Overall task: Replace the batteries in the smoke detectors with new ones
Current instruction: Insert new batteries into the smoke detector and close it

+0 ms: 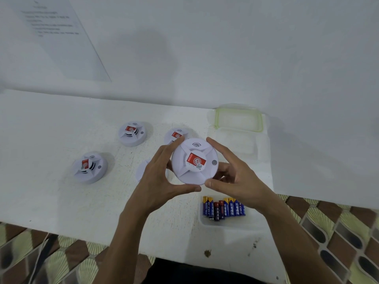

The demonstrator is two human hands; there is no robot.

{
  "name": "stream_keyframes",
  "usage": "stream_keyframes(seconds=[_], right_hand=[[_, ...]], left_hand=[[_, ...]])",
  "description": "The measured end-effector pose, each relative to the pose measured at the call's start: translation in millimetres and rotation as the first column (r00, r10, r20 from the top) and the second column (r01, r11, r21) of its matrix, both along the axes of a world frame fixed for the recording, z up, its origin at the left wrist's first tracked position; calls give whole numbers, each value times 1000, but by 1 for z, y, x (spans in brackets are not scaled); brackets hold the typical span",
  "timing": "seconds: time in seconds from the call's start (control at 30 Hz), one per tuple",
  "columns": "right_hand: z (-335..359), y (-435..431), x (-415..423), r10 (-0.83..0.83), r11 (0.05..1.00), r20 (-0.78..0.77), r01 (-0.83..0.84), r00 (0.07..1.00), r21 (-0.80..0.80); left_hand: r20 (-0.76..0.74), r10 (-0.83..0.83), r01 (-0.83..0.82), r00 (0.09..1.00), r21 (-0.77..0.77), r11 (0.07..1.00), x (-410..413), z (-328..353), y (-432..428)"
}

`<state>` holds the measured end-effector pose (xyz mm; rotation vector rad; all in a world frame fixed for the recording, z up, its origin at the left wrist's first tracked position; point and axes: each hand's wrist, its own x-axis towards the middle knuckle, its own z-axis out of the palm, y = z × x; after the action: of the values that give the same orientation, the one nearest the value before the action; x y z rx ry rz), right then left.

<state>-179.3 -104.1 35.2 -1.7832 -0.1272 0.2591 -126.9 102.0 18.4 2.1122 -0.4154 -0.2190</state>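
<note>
A round white smoke detector (194, 160) with a red label is lifted above the white table (51, 197), face up. My left hand (162, 177) grips its left rim with thumb under and fingers over. My right hand (231, 173) grips the right rim the same way. Three more detectors rest on the table: one at far left (90, 167), one further back (132, 133), and one (176, 135) partly hidden behind the held one. A white round piece (141, 171) lies mostly hidden under my left hand. Several blue and red batteries (223, 209) lie in a clear tray.
A clear lid with a green rim (239, 119) lies at the back right, against the white wall. A printed sheet (61, 35) hangs on the wall at upper left. The table's near edge gives onto a patterned tile floor (338, 232).
</note>
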Motion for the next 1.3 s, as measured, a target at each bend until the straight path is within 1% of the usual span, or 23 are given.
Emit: stream_keyframes(seconds=[0.13,0.27,0.37,0.53,1.3], right_hand=[[0,0,0,-2,1000,4,2,1000,7],[-1,1,-2,0,1000,9,0,1000,2],[0,1,-2,-2,1000,16,2,1000,3],[0,1,-2,0,1000,22,0,1000,-6],[-2,3,-3,-8,999,31,10,999,-46]], left_hand=[[67,-9,7,998,31,999,-3,1,1],[57,-15,14,998,23,1000,-4,2,2],[-14,-24,24,1000,-38,999,-5,9,3],[56,-28,28,998,0,1000,-12,17,7],[56,-20,20,998,-16,1000,-14,18,7]])
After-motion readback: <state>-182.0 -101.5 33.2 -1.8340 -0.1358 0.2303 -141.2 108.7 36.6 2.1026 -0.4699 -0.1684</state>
